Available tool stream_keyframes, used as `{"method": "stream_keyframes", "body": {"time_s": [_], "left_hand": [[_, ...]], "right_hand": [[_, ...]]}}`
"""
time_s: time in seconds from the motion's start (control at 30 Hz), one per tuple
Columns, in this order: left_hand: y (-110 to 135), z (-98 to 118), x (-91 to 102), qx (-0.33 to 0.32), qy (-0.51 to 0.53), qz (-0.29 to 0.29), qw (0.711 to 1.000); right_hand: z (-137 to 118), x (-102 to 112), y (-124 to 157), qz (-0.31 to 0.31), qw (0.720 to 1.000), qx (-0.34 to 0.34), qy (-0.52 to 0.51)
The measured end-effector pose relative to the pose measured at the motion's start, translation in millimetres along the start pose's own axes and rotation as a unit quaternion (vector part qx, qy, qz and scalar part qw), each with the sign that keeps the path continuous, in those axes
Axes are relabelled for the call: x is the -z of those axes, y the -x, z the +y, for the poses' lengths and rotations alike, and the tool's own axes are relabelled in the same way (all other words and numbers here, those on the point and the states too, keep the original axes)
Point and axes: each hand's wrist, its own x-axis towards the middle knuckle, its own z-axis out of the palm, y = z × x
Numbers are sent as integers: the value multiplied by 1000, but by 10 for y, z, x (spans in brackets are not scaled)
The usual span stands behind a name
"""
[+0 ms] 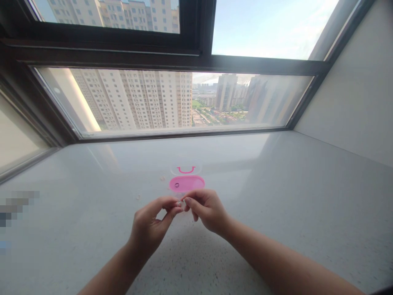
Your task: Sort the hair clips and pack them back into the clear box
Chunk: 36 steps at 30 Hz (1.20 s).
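Observation:
My left hand and my right hand meet in the middle of the view, thumbs and forefingers pinched together. Between their fingertips is a small whitish piece, mostly covered by the fingers, so its kind does not show. Just beyond the hands lies a pink oval tray with a small dark ring at its left end. Behind it is a clear piece with a pink curved handle. Left of the tray, two small pale loops rest on the surface.
Everything lies on a speckled white windowsill. A dark window frame borders its far side, with tall buildings outside. A white wall stands at the right. A blurred-out patch covers part of the left edge.

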Motion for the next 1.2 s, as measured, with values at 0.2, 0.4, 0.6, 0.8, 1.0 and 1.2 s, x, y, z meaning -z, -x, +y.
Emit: {"method": "stream_keyframes", "body": {"time_s": [0.2,0.4,0.6,0.8,1.0,1.2], "left_hand": [[20,32,-12,27,8,-19,999],[40,15,-41,47,19,-31,998],[68,-20,-83,107,98,-35,989],[41,46,-145,195,230,-38,953],[-242,82,-52,186,221,-39,957],[-797,-182,7,46,-9,-166,985]], "right_hand": [[-51,-44,33,-5,999,11,48],[-48,-52,29,3,998,7,65],[-27,-42,24,26,995,32,94],[-9,-30,17,29,994,35,96],[-31,109,-70,78,995,41,47],[49,263,-200,161,985,23,47]]}}
